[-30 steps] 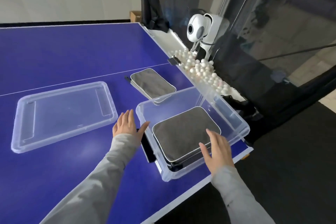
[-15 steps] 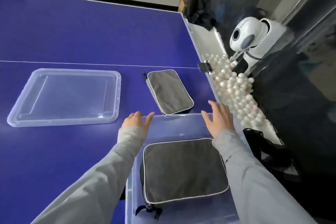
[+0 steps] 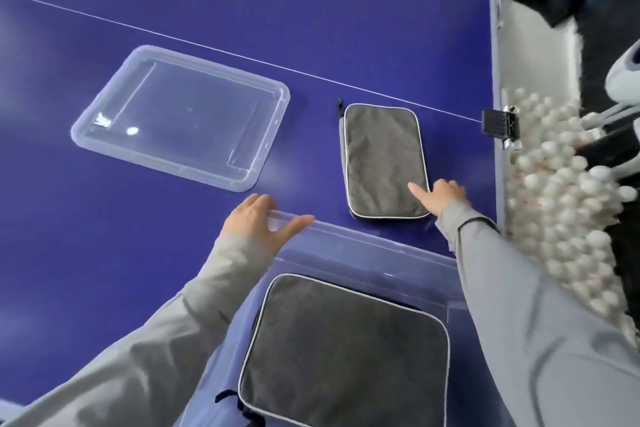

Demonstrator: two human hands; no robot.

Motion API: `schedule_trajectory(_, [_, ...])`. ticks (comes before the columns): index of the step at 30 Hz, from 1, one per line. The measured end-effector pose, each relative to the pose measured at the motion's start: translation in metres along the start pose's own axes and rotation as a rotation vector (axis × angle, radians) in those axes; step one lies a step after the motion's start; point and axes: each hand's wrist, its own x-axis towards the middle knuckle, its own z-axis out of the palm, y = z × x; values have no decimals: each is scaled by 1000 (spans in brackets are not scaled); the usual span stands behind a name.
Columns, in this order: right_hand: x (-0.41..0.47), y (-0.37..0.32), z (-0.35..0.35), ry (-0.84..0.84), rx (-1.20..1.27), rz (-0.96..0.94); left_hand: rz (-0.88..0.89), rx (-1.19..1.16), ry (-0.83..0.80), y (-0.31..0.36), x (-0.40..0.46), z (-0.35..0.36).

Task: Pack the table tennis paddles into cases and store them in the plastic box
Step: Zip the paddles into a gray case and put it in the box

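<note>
A clear plastic box stands at the near edge of the blue table, with one dark grey paddle case lying flat inside it. A second grey case lies on the table just beyond the box. My left hand rests on the box's far left rim, fingers spread. At the near right corner of the second case is my right hand, its thumb over the case's edge and the other fingers hidden beside it. No loose paddle is visible.
The box's clear lid lies upside down on the table to the left. A trough of several white balls runs along the table's right edge, with a black clip and a white ball machine there.
The view has tilted down and forward. My right hand has left the box's far rim and reached the second case's near corner. My left hand stays at the box's far left rim.
</note>
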Motion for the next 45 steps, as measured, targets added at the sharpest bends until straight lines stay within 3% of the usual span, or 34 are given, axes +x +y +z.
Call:
schedule_trajectory(10, [32, -17, 18, 3, 322, 176, -13, 37, -16, -3, 4, 3])
schedule_trajectory(15, [24, -18, 0, 173, 528, 72, 4, 65, -17, -5, 7, 4])
schedule_trajectory(21, [-9, -31, -42, 189, 1107, 66, 14, 37, -25, -1, 3, 2])
schedule_trajectory(24, [-52, -38, -53, 203, 1259, -21, 50, -82, -11, 1, -1, -3])
schedule_trajectory(27, [-114, -49, -51, 234, 1370, -171, 27, -390, 54, -2, -8, -19])
schedule_trajectory(32, [-225, -97, -22, 235, 1379, -398, -136, -1067, -18, -28, -13, -98])
schedule_trajectory(34, [-268, -128, 1, 224, 1360, -494, -117, -1121, -26, -58, -19, -136])
schedule_trajectory(38, [-350, -195, 65, 166, 1270, -605, -95, -1250, 139, -142, -43, -200])
schedule_trajectory(45, [-466, -310, 167, 149, 1086, -676, 21, -1116, 422, -310, -96, -289])
